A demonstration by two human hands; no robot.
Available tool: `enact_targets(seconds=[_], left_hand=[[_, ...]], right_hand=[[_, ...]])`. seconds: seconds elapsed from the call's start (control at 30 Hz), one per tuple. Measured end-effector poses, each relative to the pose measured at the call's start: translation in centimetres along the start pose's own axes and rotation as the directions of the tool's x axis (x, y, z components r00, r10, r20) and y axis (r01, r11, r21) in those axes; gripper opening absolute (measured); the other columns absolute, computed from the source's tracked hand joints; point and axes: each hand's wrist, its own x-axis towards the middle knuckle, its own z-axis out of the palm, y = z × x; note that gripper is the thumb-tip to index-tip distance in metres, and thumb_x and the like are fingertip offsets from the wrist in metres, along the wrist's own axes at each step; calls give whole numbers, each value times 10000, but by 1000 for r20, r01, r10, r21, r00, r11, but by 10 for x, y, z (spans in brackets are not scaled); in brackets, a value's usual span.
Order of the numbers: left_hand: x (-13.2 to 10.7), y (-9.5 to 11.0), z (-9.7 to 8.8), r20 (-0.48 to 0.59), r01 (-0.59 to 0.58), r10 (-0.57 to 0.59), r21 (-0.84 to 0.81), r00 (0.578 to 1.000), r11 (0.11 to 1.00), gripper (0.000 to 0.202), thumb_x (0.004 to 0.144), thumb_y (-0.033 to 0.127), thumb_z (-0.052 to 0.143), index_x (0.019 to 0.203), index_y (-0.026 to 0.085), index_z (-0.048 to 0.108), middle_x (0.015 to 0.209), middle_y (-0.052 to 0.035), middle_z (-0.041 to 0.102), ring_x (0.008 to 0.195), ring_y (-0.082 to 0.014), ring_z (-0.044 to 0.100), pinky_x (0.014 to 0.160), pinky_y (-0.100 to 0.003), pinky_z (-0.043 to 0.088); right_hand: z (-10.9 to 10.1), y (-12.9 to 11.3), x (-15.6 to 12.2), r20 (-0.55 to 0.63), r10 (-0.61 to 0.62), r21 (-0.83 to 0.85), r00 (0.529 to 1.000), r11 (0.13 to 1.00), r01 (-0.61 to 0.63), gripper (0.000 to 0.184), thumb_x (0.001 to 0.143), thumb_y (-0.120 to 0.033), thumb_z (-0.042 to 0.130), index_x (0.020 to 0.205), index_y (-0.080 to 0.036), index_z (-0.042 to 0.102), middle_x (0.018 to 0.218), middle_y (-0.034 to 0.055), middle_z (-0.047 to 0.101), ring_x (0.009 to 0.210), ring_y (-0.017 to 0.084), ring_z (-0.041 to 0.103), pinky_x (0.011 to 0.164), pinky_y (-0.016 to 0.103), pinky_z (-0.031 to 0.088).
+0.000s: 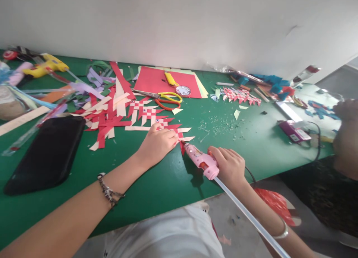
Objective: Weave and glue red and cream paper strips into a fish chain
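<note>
My right hand (pixel 231 166) is wrapped around the handle of a pink glue gun (pixel 200 160), with a long clear glue stick (pixel 246 213) coming out of its back. Its nozzle meets the near end of a woven red-and-cream paper piece (pixel 179 133) flat on the table. My left hand (pixel 159 141) pins that piece down with its fingers bent together, covering part of it. Just beyond lie two similar woven pieces (pixel 149 112) with small eye-like dots. Left of them is a pile of red and cream paper strips (pixel 106 118).
Yellow-and-orange scissors (pixel 167 98) lie by red paper sheets (pixel 148 81). A black phone (pixel 46 153) rests at left, below a yellow glue gun (pixel 47 66). More woven pieces (pixel 242 96) and a purple box (pixel 294 131) are at right, near another person's arm (pixel 346 138).
</note>
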Motion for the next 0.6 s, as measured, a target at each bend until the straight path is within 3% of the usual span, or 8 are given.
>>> enact_targets(seconds=[0.3,0.6], left_hand=[[0,1,0,11,14,-14,-26,1000,1000,319,901,145,370,764,208,651,720,17,681,679,-133,590,797,-363,290],[0,0,0,24,14,-14,-22,1000,1000,327,907,147,353,769,215,641,719,24,673,687,-130,586,825,-370,283]], right_hand=[[-1,0,1,8,-38,-40,999,998,39,222,845,-127,453,675,-187,581,478,-31,449,475,96,355,551,243,248],[0,1,1,8,-34,-48,999,998,34,215,847,-141,459,676,-186,581,487,-29,465,487,92,379,550,239,252]])
